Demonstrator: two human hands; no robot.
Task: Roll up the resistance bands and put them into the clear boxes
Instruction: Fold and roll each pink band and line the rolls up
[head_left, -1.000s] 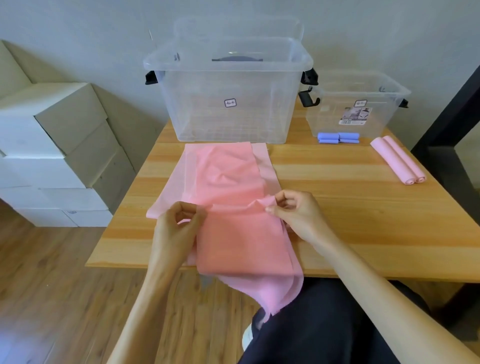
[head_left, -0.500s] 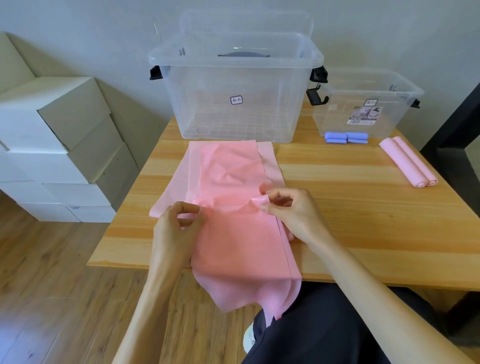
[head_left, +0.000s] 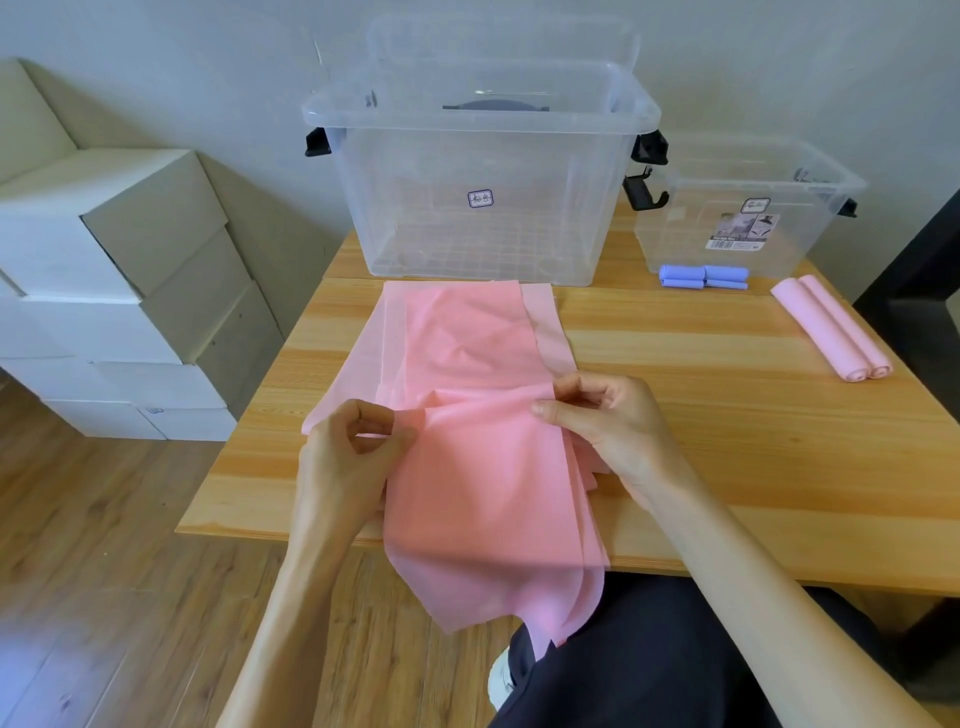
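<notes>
A wooden table (head_left: 727, 467) is seen from above, with stacked pale cartons (head_left: 104, 291) standing on the floor to its left. At the table's far edge a large clear box (head_left: 483, 176) is set, and a smaller clear box (head_left: 748, 208) is placed just beside it on the right. A pink resistance band (head_left: 478, 493) is spread flat from the large box toward the near edge, where its end is draped over the table. A raised fold across its middle is pinched by the left hand (head_left: 348, 457) and by the right hand (head_left: 608, 421), each grip closed narrowly on the band. Two rolled pink bands (head_left: 831, 332) are laid side by side, touching, near the right edge. Small rolled blue bands (head_left: 701, 276) are laid against the smaller box's front.
</notes>
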